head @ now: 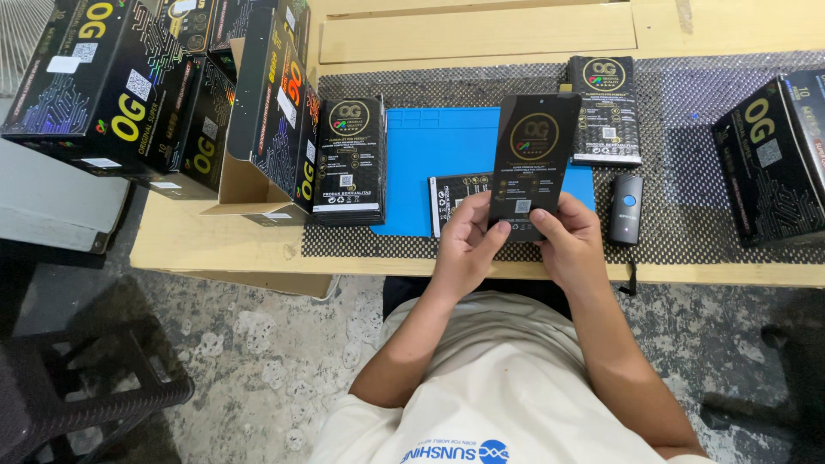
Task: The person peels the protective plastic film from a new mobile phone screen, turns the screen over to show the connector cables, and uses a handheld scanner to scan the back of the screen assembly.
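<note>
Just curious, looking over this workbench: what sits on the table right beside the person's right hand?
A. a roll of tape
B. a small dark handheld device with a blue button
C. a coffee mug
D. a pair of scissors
B: a small dark handheld device with a blue button lies on the mesh mat just beside the right hand, which helps hold a flat black packet.

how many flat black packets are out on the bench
4 visible: one packet in both hands, one lying on the blue mat, a stack at left, another behind. Stacks hide more.
</note>
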